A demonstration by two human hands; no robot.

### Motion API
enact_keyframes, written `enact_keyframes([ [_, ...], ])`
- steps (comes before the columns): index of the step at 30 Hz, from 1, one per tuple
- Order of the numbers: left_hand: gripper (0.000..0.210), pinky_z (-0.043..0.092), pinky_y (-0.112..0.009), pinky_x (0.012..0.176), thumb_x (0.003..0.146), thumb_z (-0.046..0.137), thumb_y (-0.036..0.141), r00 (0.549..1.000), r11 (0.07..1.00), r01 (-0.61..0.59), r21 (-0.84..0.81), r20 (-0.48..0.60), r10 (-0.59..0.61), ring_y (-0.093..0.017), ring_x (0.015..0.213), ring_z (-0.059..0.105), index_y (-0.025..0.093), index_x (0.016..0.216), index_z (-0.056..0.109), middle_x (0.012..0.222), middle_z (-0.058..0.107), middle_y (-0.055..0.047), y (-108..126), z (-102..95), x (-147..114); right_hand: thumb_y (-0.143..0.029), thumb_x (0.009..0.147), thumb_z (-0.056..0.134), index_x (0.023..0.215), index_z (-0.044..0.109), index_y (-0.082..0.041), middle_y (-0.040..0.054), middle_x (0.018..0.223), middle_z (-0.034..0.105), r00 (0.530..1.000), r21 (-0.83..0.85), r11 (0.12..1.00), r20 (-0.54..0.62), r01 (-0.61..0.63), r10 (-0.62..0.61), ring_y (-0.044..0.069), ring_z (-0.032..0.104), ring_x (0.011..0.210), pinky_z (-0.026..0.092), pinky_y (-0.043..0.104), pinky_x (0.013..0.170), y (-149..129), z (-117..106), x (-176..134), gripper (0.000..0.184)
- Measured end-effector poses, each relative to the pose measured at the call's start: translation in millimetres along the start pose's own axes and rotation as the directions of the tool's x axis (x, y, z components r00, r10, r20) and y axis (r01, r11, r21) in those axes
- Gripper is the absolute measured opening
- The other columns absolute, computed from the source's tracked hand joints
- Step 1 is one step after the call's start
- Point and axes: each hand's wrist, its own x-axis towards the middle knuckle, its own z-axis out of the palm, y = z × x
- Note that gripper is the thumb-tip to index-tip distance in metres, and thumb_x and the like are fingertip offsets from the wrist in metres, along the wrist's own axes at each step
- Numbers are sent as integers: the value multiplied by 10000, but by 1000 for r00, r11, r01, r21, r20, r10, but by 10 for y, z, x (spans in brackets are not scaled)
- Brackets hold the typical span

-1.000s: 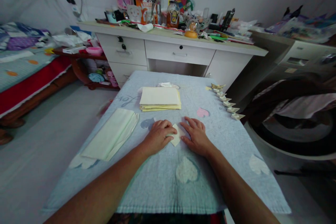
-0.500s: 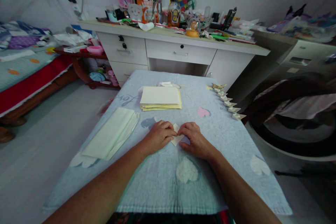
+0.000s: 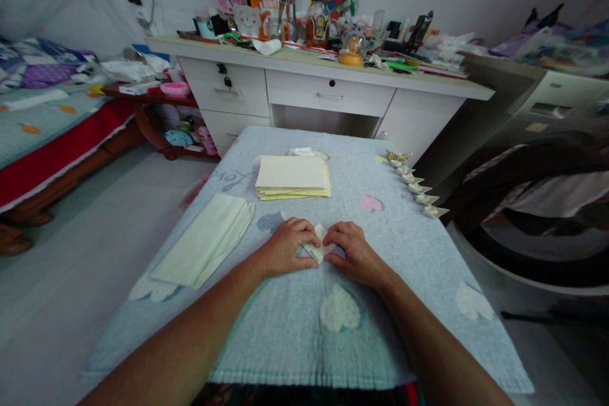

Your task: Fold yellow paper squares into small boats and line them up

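A small folded piece of cream paper (image 3: 320,254) lies on the cloth-covered table between my hands. My left hand (image 3: 291,246) grips its left side, with the thumb at the lower edge and the fingers along the upper edge. On the opposite side my right hand (image 3: 351,251) pinches the paper between curled fingers and thumb. Both hands rest low on the cloth, and their fingers hide much of the paper's outline. Beyond them sits a stack of cream and yellow paper sheets (image 3: 292,174). Left of my hands lies a pile of long pale folded paper (image 3: 203,240).
Several small folded paper boats (image 3: 421,189) stand in a row along the table's right edge. The blue tablecloth (image 3: 285,336) carries heart prints. Behind it is a cluttered white desk (image 3: 328,92); a washing machine (image 3: 547,98) stands at right, a bed (image 3: 52,120) at left.
My left thumb has shifted down and away from the fingers along the paper's lower left edge, uncovering more of a fold. My right hand has barely moved. The view has shifted slightly.
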Motion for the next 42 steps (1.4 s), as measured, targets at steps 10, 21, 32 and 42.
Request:
enact_keyframes([
  [10, 197, 383, -328, 914, 769, 684, 343, 1000, 1000, 0, -12, -6, 0, -203, 1007, 520, 254, 944, 697, 1004, 612, -27, 24, -5, -10, -291, 858, 611, 966, 642, -219, 48, 1021, 592, 1000, 35, 999, -9, 0, 0, 208, 491, 976, 314, 383, 896, -14, -9, 4, 133],
  [21, 216, 398, -334, 909, 821, 642, 348, 1000, 1000, -21, -8, 10, 21, -203, 1006, 543, 250, 1006, 695, 1026, 626, -36, 36, -36, -13, -301, 884, 601, 925, 667, -233, 28, 974, 619, 999, 92, 995, -41, -30, 34, 189, 513, 954, 310, 360, 890, 12, 16, 33, 103],
  [32, 136, 407, -310, 816, 879, 563, 254, 995, 999, 3, 53, -95, 2, -180, 874, 562, 188, 829, 670, 866, 657, -33, -17, 73, 34, -234, 884, 595, 872, 680, -218, 26, 905, 642, 994, 77, 996, -99, -41, 48, 176, 527, 884, 321, 338, 842, 27, 68, 70, 88],
  [42, 78, 394, -303, 789, 850, 596, 239, 992, 998, 40, 58, -123, -32, -174, 830, 543, 190, 832, 654, 802, 636, -18, 4, 65, 32, -157, 823, 642, 791, 658, -194, 20, 813, 587, 984, 22, 993, -134, -112, 114, 174, 479, 836, 317, 303, 781, 46, 85, 82, 51],
])
